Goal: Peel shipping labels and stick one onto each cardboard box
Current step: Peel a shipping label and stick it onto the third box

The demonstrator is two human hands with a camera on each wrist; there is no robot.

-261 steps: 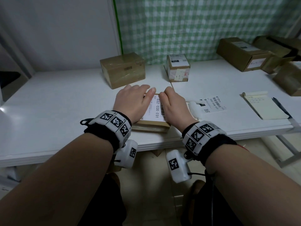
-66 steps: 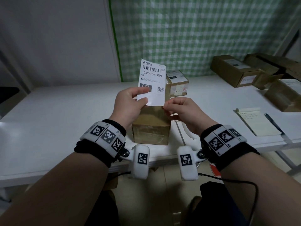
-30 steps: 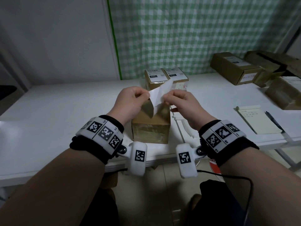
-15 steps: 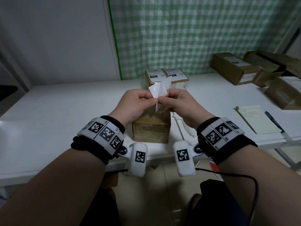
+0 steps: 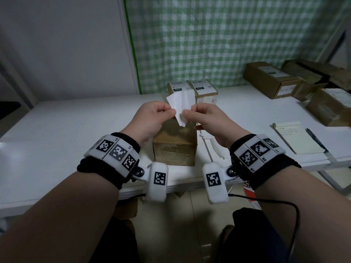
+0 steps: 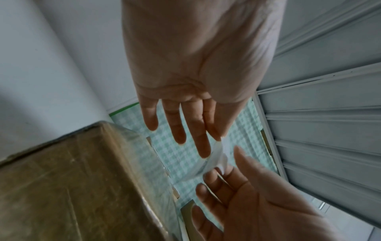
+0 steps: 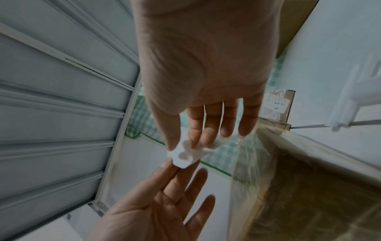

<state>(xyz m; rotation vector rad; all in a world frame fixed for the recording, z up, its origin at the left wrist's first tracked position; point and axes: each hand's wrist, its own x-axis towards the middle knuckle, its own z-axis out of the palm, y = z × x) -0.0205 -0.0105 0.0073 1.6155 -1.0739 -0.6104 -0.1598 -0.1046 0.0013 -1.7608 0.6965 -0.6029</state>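
Your left hand (image 5: 152, 118) and right hand (image 5: 206, 118) each pinch the white label (image 5: 180, 106), both grips closed on its lower edge, blank side toward you. It is held above the unlabelled box (image 5: 174, 147) near the bench (image 5: 57, 133) front edge.

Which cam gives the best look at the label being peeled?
Head view: the white label shows nearly whole, pinched between left hand and right hand above the unlabeled box. Right wrist shows only a crumpled corner at the fingertips. Left wrist shows just a blurred edge-on sliver.
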